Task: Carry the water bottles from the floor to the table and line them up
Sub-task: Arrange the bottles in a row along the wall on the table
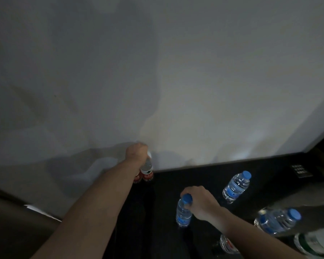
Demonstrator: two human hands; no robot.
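Note:
My left hand (137, 152) reaches far forward and grips the tops of two red-labelled bottles (146, 171) that stand at the back edge of the black table (200, 176), against the wall. My right hand (200, 200) grips the neck of a blue-capped bottle (184, 212) standing on the table nearer to me. Another blue-capped bottle (236, 186) stands to its right. A further blue-capped bottle (278, 220) is blurred at the right edge.
A pale wall (157, 71) rises directly behind the table. A red-labelled bottle (227, 243) shows below my right forearm, and a green-labelled one (316, 242) sits in the bottom right corner. A small panel of keys (299, 171) lies at the table's far right.

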